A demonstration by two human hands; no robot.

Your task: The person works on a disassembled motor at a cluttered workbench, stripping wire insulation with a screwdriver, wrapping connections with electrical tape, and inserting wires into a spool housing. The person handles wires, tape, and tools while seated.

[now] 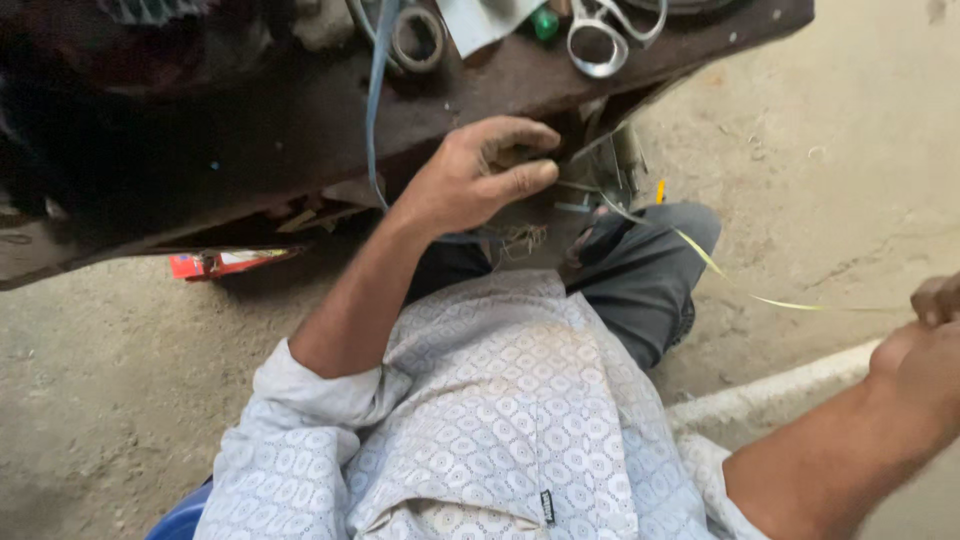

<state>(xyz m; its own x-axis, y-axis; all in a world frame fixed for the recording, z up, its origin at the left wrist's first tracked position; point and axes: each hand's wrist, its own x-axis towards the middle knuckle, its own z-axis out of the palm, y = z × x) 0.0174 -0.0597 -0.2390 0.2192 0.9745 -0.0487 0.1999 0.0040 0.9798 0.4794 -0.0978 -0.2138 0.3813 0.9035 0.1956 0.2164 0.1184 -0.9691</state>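
Nearest the camera is the person's pale patterned cotton shirt (500, 410), its sleeves rolled back from both forearms. Above it runs the dark, rust-brown metal tabletop (300, 120), slanting across the upper part of the view, and everything else is best placed from that. The left hand (480, 175) is at the tabletop's near edge, fingers curled in toward the thumb as if pinching something small below the edge; what it grips is too shadowed to make out, though it seems to be the near end of the thin yellow-green strip (720, 275). That strip leads from below the tabletop edge, passes over the grey trouser knee (650, 270), and stretches well away to the right hand (925, 330), which sits far from the tabletop at the frame's side, closed with fingers folded; whether it actually clamps the strip end cannot be told, since the hand is cut off by the border. On the tabletop's far side lie shiny metal scissors (600, 35), a round dark ring (418, 38), a scrap of white paper (480, 20) and a small green cap (545, 22). A blue strap (375, 110) hangs down over the tabletop's front. Under the tabletop, on the bare concrete floor (120, 380), lies a red flat packet (215, 262).
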